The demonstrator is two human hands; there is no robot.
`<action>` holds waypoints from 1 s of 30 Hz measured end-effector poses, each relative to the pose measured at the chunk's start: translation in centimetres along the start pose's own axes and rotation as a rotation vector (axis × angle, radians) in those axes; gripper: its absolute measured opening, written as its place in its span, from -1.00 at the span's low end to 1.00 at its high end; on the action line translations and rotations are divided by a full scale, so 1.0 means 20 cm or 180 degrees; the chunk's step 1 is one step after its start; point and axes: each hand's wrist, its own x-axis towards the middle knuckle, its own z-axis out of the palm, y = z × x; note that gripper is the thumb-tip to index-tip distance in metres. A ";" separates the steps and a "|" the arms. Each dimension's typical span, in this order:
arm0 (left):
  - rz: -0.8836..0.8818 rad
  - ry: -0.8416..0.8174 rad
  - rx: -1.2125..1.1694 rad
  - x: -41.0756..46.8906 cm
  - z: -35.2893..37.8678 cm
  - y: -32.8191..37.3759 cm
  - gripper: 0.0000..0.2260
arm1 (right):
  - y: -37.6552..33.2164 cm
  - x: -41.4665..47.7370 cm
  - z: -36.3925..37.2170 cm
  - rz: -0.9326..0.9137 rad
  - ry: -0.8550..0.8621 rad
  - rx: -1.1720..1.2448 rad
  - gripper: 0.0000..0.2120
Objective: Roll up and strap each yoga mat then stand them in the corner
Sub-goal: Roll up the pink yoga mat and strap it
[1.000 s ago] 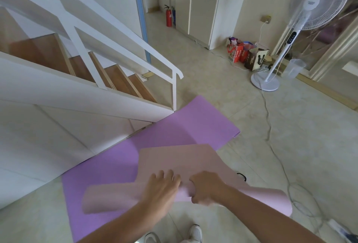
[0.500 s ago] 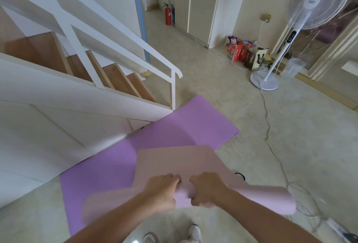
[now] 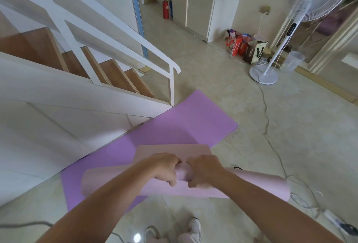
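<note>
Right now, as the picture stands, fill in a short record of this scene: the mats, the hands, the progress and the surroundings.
pink mat: partly rolled, with a short flat end left lying on the purple mat
purple mat: flat on the floor beside the stairs, not rolled
left hand: grips the middle of the pink roll
right hand: grips the roll right beside the left hand
straps: none seen on either mat
surroundings: fan standing by the far wall

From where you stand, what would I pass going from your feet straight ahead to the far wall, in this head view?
white shoes → pink mat, partly rolled, gripped by the left hand and right hand → purple mat, flat on the floor → red fire extinguisher by the far wall
</note>
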 end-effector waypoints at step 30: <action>-0.0191 0.0263 -0.0687 0.04 -0.08 -0.12 -0.43 | 0.08 0.05 -0.12 -0.0477 0.0995 -0.0769 -0.42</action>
